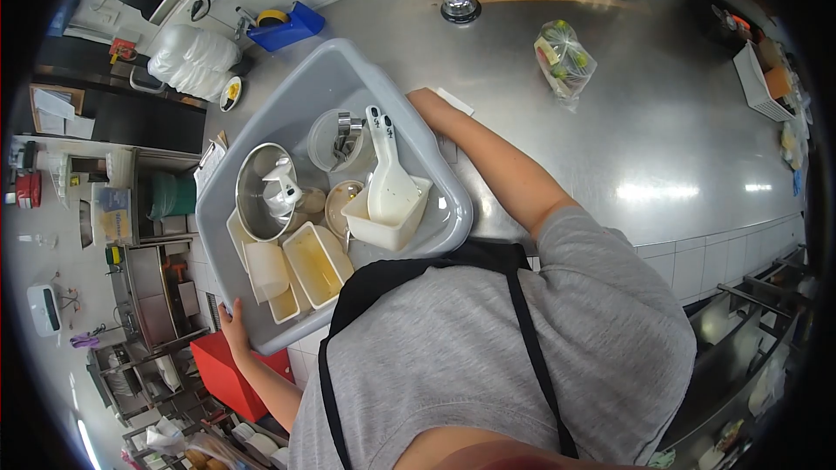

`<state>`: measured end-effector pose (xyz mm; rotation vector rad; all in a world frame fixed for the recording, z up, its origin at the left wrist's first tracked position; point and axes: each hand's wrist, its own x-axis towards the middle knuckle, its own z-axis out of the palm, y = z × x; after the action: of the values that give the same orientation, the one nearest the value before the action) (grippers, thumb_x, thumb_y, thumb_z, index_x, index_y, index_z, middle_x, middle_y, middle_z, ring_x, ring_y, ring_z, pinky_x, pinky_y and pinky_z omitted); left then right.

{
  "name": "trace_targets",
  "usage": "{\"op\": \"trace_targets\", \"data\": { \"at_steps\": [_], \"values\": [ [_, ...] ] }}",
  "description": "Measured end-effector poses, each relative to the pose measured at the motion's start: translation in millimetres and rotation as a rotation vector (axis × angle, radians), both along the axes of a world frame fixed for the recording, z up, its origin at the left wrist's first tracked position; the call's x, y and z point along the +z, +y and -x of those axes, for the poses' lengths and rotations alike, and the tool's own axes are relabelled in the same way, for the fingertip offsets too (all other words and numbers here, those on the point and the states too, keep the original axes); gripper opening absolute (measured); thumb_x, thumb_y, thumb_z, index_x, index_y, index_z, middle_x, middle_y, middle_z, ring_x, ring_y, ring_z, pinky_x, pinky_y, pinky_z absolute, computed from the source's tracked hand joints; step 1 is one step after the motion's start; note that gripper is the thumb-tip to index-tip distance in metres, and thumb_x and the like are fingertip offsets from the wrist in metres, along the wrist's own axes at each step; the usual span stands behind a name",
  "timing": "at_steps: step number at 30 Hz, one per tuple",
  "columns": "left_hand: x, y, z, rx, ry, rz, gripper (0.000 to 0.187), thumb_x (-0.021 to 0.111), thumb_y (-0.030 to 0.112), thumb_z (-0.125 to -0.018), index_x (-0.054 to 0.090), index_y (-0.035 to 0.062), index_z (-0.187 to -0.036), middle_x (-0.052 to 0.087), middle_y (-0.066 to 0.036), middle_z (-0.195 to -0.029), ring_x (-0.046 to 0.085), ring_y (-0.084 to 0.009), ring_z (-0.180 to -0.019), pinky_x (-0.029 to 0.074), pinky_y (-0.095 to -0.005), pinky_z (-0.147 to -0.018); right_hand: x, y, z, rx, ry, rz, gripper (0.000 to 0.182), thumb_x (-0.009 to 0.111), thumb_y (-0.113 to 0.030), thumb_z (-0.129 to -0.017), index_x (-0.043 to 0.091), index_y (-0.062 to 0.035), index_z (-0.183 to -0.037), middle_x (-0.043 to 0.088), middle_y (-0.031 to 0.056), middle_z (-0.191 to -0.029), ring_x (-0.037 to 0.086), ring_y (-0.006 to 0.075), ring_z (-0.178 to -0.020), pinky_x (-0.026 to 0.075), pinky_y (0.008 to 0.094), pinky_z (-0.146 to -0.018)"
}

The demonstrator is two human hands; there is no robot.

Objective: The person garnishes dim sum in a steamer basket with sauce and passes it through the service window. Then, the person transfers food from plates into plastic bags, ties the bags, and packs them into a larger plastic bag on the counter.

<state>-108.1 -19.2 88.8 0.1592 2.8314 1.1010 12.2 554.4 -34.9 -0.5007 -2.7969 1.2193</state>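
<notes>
A grey plastic bus tub (261, 113) is held tilted in front of me, its far part over the steel counter. My left hand (233, 329) grips its near-left edge, fingers on the outside. At the opposite right side my right hand (425, 106) holds the rim, its fingertips partly hidden. Inside the tub are a round steel pot (252, 176) with white-handled utensils, a clear round tub (324, 150) with metal pieces, and a white rectangular container (387, 233) with white scoops (390, 187) in it. Several other white containers, one yellow-stained (315, 270), lie nearer me.
On the steel counter (514, 148) are a call bell (461, 6) and a clear bag of vegetables (566, 63). A blue tape dispenser (287, 26), stacked white lids (192, 61) and a small bowl (230, 94) stand beyond. A red box (228, 374) is below left.
</notes>
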Motion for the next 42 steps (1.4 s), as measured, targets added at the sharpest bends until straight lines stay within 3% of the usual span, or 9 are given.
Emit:
{"op": "trace_targets", "data": {
  "at_steps": [5,7,10,17,19,34,36,38,42],
  "values": [
    [1.1,-11.7,-26.0,0.035,-0.034,-0.082,0.042,0.058,0.026,-0.082,0.043,-0.0017,-0.110,0.055,-0.012,-0.095,0.052,-0.0177,-0.084,0.042,-0.0288,-0.074,19.1,54.6,-40.3,-0.261,0.153,-0.041,0.022,0.060,-0.016,-0.070,0.061,-0.0004,-0.086,0.061,0.0199,-0.084,0.060,0.0320,-0.078,0.046,0.0370,-0.073],
    [-1.0,-14.5,-37.5,0.077,-0.071,-0.121,0.045,0.058,0.026,-0.082,0.042,-0.0023,-0.112,0.054,-0.012,-0.098,0.051,-0.0185,-0.086,0.042,-0.0293,-0.076,43.0,65.4,-54.8,-0.404,0.260,0.172,0.026,0.062,-0.019,-0.071,0.061,-0.0003,-0.089,0.062,0.0178,-0.083,0.061,0.0294,-0.077,0.047,0.0351,-0.072],
    [-1.3,-15.1,-58.5,0.259,-0.116,-0.212,0.049,0.058,0.026,-0.081,0.040,-0.0025,-0.117,0.053,-0.012,-0.103,0.051,-0.0198,-0.090,0.041,-0.0302,-0.077,47.5,81.6,-73.3,-0.397,0.322,0.445,0.032,0.063,-0.023,-0.071,0.059,0.0001,-0.094,0.063,0.0157,-0.084,0.062,0.0261,-0.077,0.046,0.0335,-0.070],
    [5.7,-9.9,-68.1,0.259,-0.199,-0.165,0.049,0.057,0.026,-0.080,0.040,-0.0011,-0.118,0.053,-0.012,-0.104,0.052,-0.0204,-0.091,0.041,-0.0301,-0.078,-7.1,75.4,-51.2,-0.472,0.390,0.420,0.036,0.064,-0.024,-0.073,0.057,0.0015,-0.098,0.063,0.0139,-0.088,0.061,0.0203,-0.078,0.047,0.0303,-0.069],
    [8.2,-4.2,-71.1,0.255,-0.195,-0.172,0.048,0.056,0.026,-0.080,0.040,-0.0009,-0.117,0.053,-0.012,-0.104,0.051,-0.0201,-0.091,0.041,-0.0299,-0.078,-0.2,72.8,-55.2,-0.610,0.593,0.726,0.038,0.064,-0.023,-0.075,0.054,0.0027,-0.101,0.062,0.0133,-0.089,0.060,0.0184,-0.079,0.047,0.0297,-0.070],
    [4.9,67.9,-68.9,0.248,-0.168,-0.254,0.051,0.056,0.026,-0.081,0.038,-0.0051,-0.116,0.052,-0.015,-0.104,0.050,-0.0221,-0.094,0.040,-0.0308,-0.081,74.1,52.6,-156.3,-0.695,0.957,1.155,0.032,0.059,-0.012,-0.081,0.049,-0.0040,-0.111,0.058,0.0054,-0.099,0.057,0.0143,-0.086,0.048,0.0280,-0.071],
    [-7.3,57.7,-46.0,0.020,-0.027,0.152,0.058,0.055,0.029,-0.082,0.033,-0.0070,-0.121,0.047,-0.019,-0.112,0.046,-0.0256,-0.103,0.036,-0.0338,-0.088,81.7,46.1,-166.5,-0.724,1.007,1.174,0.032,0.059,-0.013,-0.081,0.049,-0.0033,-0.111,0.058,0.0054,-0.097,0.057,0.0141,-0.085,0.048,0.0277,-0.069],
    [20.8,102.9,-61.7,-0.044,0.543,0.563,0.062,0.055,0.029,-0.083,0.027,-0.0047,-0.127,0.037,-0.020,-0.123,0.039,-0.0286,-0.112,0.029,-0.0370,-0.094,86.3,43.4,-183.2,-0.724,1.055,1.155,0.031,0.057,-0.018,-0.083,0.050,-0.0023,-0.109,0.058,0.0053,-0.093,0.057,0.0136,-0.081,0.047,0.0270,-0.068],
    [98.0,233.5,-119.2,-0.494,0.624,-0.182,0.065,0.057,0.024,-0.081,0.023,0.0041,-0.132,0.028,-0.017,-0.130,0.038,-0.0278,-0.114,0.028,-0.0408,-0.096,91.8,15.8,-211.4,-0.734,1.051,1.281,0.024,0.053,-0.024,-0.085,0.053,-0.0043,-0.098,0.058,0.0040,-0.083,0.056,0.0125,-0.076,0.047,0.0264,-0.067]
  ]
}}
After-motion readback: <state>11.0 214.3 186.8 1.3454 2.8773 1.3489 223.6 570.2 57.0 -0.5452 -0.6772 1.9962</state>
